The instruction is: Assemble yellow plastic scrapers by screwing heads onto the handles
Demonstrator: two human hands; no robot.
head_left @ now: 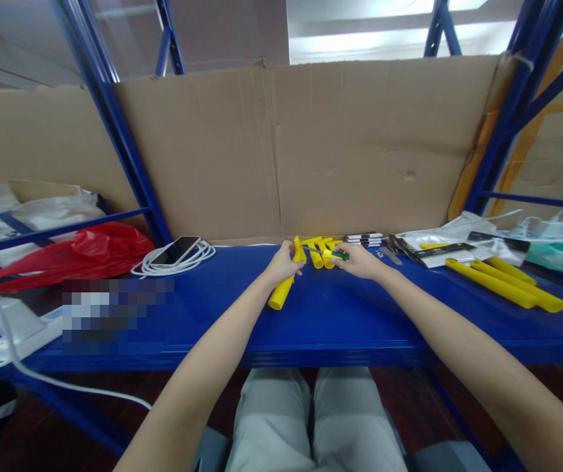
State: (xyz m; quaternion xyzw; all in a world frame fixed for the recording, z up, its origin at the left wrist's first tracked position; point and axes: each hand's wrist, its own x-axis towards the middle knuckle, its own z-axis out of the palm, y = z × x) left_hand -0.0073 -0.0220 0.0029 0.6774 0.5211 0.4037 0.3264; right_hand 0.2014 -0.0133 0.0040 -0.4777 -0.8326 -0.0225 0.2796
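My left hand (285, 263) is closed around a yellow plastic handle (282, 293), a thick tube with a narrower, angled top end. It slants upward over the blue shelf (212, 314). In my right hand (358, 261) is a screwdriver (341, 255) with a green and yellow grip. Its thin shaft points left toward the top part of the yellow handle. I cannot tell whether the tip touches it. Several more yellow handles (316, 259) lie just behind, between my hands, partly hidden by the right hand and the screwdriver.
Long yellow tubes (495, 283) lie at right beside packets (441, 252). Behind my right hand are black-and-white packages (364, 238) and a metal blade (390, 255). At left are a phone (177, 250), coiled white cable (207, 252), red bag (89, 252) and power strip (30, 337). Cardboard (202, 157) stands behind.
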